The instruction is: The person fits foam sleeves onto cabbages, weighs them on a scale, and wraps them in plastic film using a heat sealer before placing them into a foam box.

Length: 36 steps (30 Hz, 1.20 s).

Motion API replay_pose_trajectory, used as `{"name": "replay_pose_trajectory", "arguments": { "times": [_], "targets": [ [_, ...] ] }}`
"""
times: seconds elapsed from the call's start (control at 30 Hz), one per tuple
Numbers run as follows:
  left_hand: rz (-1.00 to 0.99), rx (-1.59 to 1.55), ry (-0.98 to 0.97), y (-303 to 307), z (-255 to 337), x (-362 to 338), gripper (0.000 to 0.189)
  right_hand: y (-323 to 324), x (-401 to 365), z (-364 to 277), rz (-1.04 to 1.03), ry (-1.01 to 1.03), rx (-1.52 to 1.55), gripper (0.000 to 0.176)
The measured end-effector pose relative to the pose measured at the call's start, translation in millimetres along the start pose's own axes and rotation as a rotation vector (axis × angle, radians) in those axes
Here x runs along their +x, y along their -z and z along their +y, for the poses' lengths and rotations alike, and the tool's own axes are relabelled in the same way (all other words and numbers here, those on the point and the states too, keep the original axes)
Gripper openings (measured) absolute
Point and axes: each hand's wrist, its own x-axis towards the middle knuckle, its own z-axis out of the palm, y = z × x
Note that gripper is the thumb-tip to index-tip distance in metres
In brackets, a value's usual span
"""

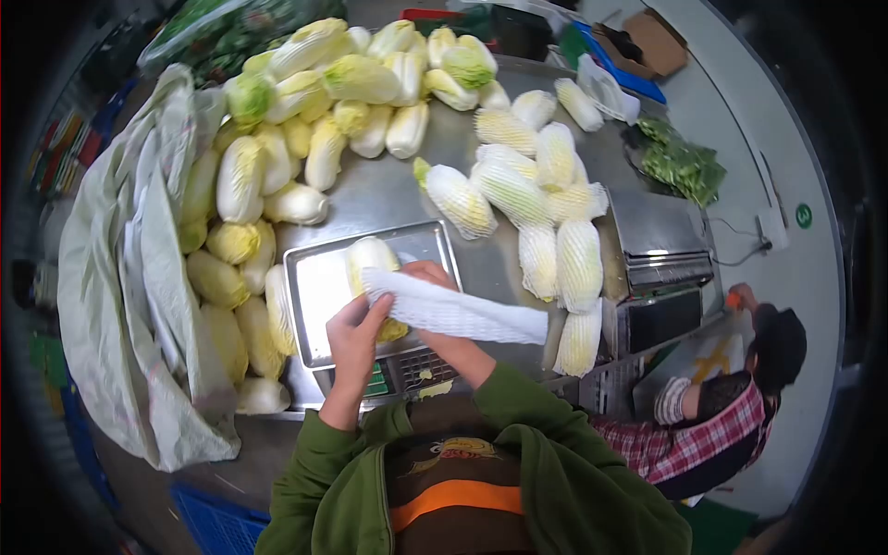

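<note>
A flat white foam net sleeve (pixel 462 310) stretches to the right from my hands. My left hand (pixel 356 333) pinches its left end between thumb and fingers. My right hand (pixel 430 277) is behind the sleeve, partly hidden by it, and its fingers cannot be made out well. Just beyond the hands, a napa cabbage (pixel 372 254) lies on the metal scale tray (pixel 310 268), its lower part covered by the sleeve and my left hand. The scale's keypad (pixel 421 368) shows below the tray.
Bare cabbages (pixel 240 180) are heaped at the left and back, beside a white woven sack (pixel 129 277). Netted cabbages (pixel 578 264) lie at the right. A machine (pixel 661 240) and leafy greens (pixel 680 162) are farther right. A co-worker (pixel 721 416) is at the lower right.
</note>
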Motion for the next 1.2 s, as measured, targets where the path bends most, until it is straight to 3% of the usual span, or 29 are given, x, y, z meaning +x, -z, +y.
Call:
{"name": "replay_pose_trajectory", "arguments": {
  "times": [0.07,0.1,0.13,0.17,0.2,0.23,0.27,0.3,0.37,0.4,0.43,0.5,0.53,0.57,0.6,0.63,0.7,0.73,0.77,0.8,0.83,0.9,0.93,0.97,1.03,1.07,1.1,1.13,1.2],
  "targets": [
    [0.025,0.054,0.008,12,-17,2,0.026,-5,2,1,0.042,0.039,0.009,0.018],
    [0.013,0.057,0.006,17,-20,2,0.026,-9,2,6,0.150,-0.413,0.411,0.017],
    [0.025,-0.176,0.046,20,-22,3,0.024,-12,3,10,0.256,-0.861,0.816,0.018],
    [0.035,-0.408,0.092,20,-25,4,0.023,-14,2,15,0.385,-0.908,1.237,0.020],
    [0.023,-0.502,0.004,17,-24,7,0.021,-12,0,17,0.337,-1.011,1.283,0.022],
    [0.007,-0.750,0.072,26,-30,12,0.029,-9,-2,19,0.289,-1.108,1.327,0.024],
    [-0.071,-0.839,0.172,39,-30,13,0.032,-6,-11,23,0.097,-1.266,1.329,0.032],
    [-0.154,-0.927,0.283,42,-23,11,0.035,-3,-27,32,-0.210,-1.291,1.389,0.036],
    [-0.334,-0.800,0.298,42,-15,7,0.041,10,-41,16,-0.487,-1.341,1.351,0.036],
    [-0.243,-0.781,0.404,37,-16,4,0.042,16,-44,14,-0.460,-1.343,1.346,0.036],
    [-0.136,-0.757,0.495,37,-14,-1,0.043,19,-45,14,-0.365,-1.200,1.353,0.035],
    [-0.516,-0.689,0.510,66,-12,-3,0.045,19,-41,27,-0.226,-0.989,1.550,0.034],
    [-0.518,-0.535,0.554,66,-7,-2,0.042,25,-36,44,-0.158,-0.921,1.745,0.034],
    [-0.506,-0.386,0.604,59,-3,3,0.040,34,-27,48,-0.174,-0.969,1.731,0.033],
    [-0.338,-0.294,0.508,63,-12,8,0.033,37,-12,38,-0.222,-0.927,1.659,0.034],
    [-0.187,-0.201,0.421,65,-25,18,0.027,34,-3,42,-0.293,-1.004,1.417,0.031],
    [0.176,0.221,0.160,51,-6,37,0.018,24,31,29,-0.378,-0.808,0.357,0.028],
    [0.283,0.251,-0.123,61,-43,57,0.018,14,42,36,-0.401,-0.813,0.363,0.028],
    [0.364,0.495,-0.215,64,-54,74,0.019,-1,49,45,-0.262,-0.717,0.108,0.030],
    [0.323,0.599,-0.175,61,-55,85,0.025,-15,56,57,-0.119,-0.605,-0.144,0.031],
    [0.333,0.596,-0.170,61,-64,94,0.025,-28,60,73,-0.130,-0.603,-0.144,0.031],
    [0.233,0.835,0.048,62,-78,114,0.029,-55,62,111,-0.287,-0.617,-0.477,0.034],
    [0.235,0.835,0.049,57,-71,122,0.029,-62,67,114,-0.360,-0.632,-0.504,0.037],
    [0.211,0.755,0.116,51,-64,129,0.029,-62,68,118,-0.364,-0.634,-0.503,0.037],
    [0.191,0.671,0.190,42,-51,125,0.030,-51,79,101,-0.184,-0.930,0.025,0.031],
    [0.134,0.267,0.156,38,-44,121,0.029,-48,73,98,0.027,-1.053,0.650,0.028],
    [0.077,-0.137,0.131,37,-36,112,0.028,-42,66,95,0.026,-1.068,0.645,0.028],
    [0.072,-0.066,0.284,37,-24,109,0.023,-32,61,88,-0.069,-1.049,0.745,0.027],
    [0.048,-0.160,0.367,32,-18,96,0.021,-17,62,73,-0.240,-1.011,0.820,0.029]
  ]
}}
